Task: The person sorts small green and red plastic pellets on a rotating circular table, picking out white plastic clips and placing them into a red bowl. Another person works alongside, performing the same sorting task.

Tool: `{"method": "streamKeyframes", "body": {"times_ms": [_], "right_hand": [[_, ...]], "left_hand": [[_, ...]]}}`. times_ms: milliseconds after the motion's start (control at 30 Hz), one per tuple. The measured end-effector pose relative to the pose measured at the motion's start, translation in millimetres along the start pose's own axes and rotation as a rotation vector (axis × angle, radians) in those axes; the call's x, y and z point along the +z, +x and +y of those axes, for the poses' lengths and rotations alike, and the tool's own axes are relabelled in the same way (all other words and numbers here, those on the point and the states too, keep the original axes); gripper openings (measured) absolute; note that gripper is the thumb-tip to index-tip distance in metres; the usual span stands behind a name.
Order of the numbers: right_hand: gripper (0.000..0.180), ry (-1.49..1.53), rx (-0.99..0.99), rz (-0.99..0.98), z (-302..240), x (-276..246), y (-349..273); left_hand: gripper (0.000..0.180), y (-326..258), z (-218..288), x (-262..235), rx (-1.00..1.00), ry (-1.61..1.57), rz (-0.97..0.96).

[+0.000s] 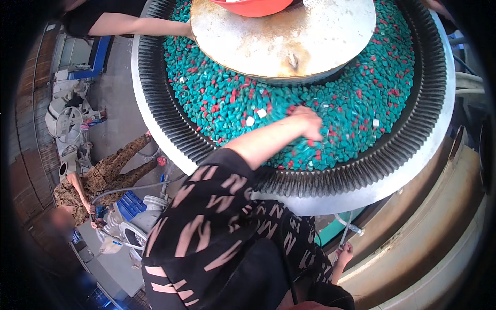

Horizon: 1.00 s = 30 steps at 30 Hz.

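Observation:
My left hand (308, 124) reaches into the round tub, in among many small teal and red chunks (227, 98). Its fingers are smeared by motion and partly buried, so their hold cannot be made out. Chunks around it are blurred too. A few white cube-like pieces (250, 121) lie among the teal ones. Low on the right, outside the tub, my right hand (345, 253) has its fingers curled at a thin grey pipe (347, 231) below the rim.
A dark ribbed lining (160, 98) and pale rim (361, 200) ring the tub. A stained round metal cover (279, 39) carries a red bowl (253, 6). Another person's arm (139, 26) touches the cover. A person in patterned clothes (103, 175) stands left near machinery; curved tan troughs (408, 232) fill the right.

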State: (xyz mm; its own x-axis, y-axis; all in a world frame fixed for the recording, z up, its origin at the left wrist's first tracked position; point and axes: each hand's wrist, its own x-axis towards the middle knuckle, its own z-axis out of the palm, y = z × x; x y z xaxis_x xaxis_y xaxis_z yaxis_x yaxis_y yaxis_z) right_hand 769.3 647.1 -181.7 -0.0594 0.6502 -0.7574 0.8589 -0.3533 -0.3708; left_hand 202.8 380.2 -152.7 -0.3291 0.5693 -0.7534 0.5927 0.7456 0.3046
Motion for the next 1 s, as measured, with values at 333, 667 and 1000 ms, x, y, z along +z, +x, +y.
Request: {"method": "streamKeyframes", "body": {"times_ms": [333, 667, 1000], "right_hand": [[0.023, -0.044, 0.121, -0.091, -3.1, 43.0, 18.1], [0.029, 0.003, 0.040, -0.114, -24.6, 16.6, -2.1], [0.026, 0.028, 0.213, -0.133, -36.9, 21.3, -19.5]], "left_hand": [[0.040, -119.6, -84.5, -15.4, -0.186, 0.073, -0.242], [0.074, 95.8, 29.2, -40.8, 0.056, -0.368, 0.222], [0.060, -79.6, -52.5, 23.1, -0.127, -0.033, -0.298]]}}
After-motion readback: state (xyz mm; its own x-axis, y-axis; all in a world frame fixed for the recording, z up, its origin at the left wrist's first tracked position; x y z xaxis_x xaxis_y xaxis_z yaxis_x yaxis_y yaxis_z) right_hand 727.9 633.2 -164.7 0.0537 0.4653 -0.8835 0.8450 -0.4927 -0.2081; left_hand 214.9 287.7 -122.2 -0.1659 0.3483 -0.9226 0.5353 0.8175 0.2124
